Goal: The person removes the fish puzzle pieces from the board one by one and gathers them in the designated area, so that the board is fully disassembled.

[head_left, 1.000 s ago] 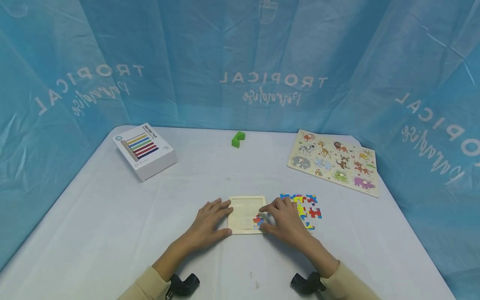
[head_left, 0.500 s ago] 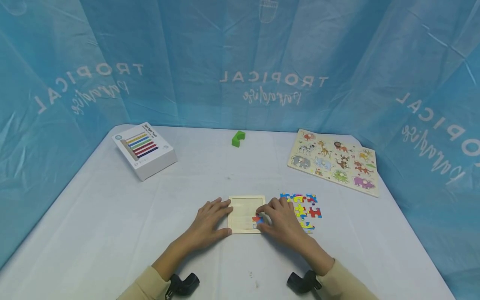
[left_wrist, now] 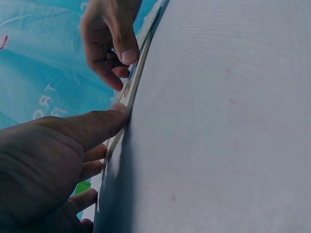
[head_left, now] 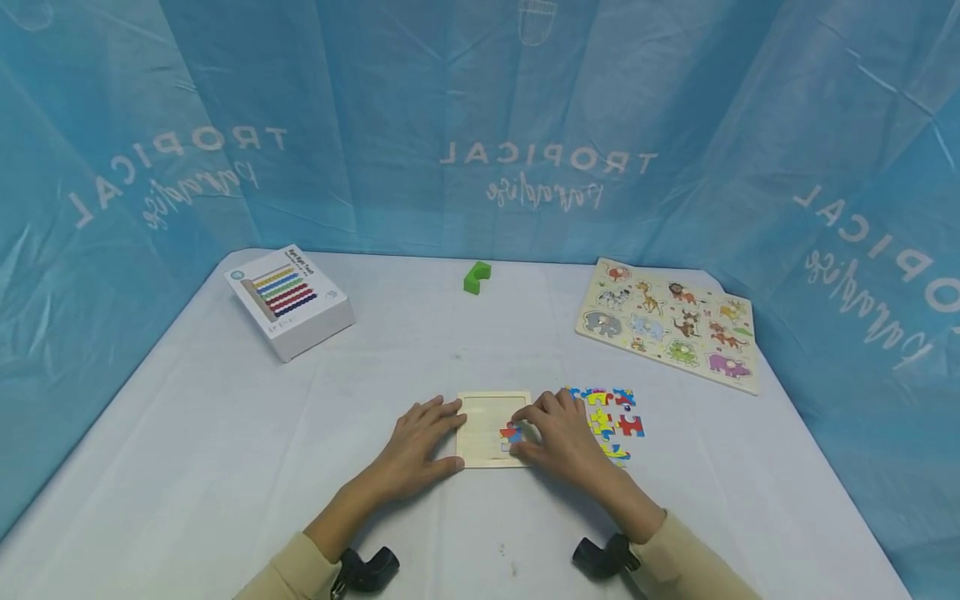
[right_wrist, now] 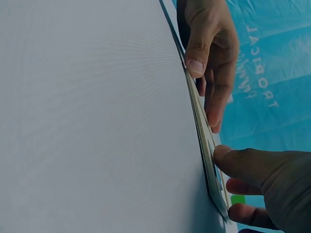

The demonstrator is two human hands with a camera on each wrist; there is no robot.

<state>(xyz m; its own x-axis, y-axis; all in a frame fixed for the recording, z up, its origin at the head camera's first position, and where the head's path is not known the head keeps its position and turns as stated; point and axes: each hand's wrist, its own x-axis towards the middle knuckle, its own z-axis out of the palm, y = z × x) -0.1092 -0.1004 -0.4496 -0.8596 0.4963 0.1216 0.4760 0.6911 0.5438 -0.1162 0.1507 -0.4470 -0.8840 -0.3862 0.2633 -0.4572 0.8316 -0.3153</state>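
Note:
A shallow square wooden puzzle tray point(head_left: 483, 412) lies flat at the table's near middle. My left hand point(head_left: 416, 446) rests at its left edge with fingers spread and loosely straight; the left wrist view has the thumb point(left_wrist: 104, 124) on the tray's edge. Inside the tray, toward the lower right, sits a red, blue and white jigsaw piece point(head_left: 510, 434). My right hand point(head_left: 566, 442) reaches over the tray's right rim and holds that piece between thumb and index finger. In the right wrist view the right thumb point(right_wrist: 243, 162) is close over the tray's rim, and the piece is hidden.
Several loose colourful jigsaw pieces point(head_left: 602, 421) lie right of the tray, partly behind the right hand. A green block point(head_left: 476, 277) stands at the back. A white box point(head_left: 292, 304) sits back left, an animal peg puzzle board point(head_left: 667, 325) back right. A blue curtain point(head_left: 480, 125) surrounds the table.
My right hand has shifted slightly left, and the jigsaw piece has moved with it, away from the tray's right rim. My left hand stays in place.

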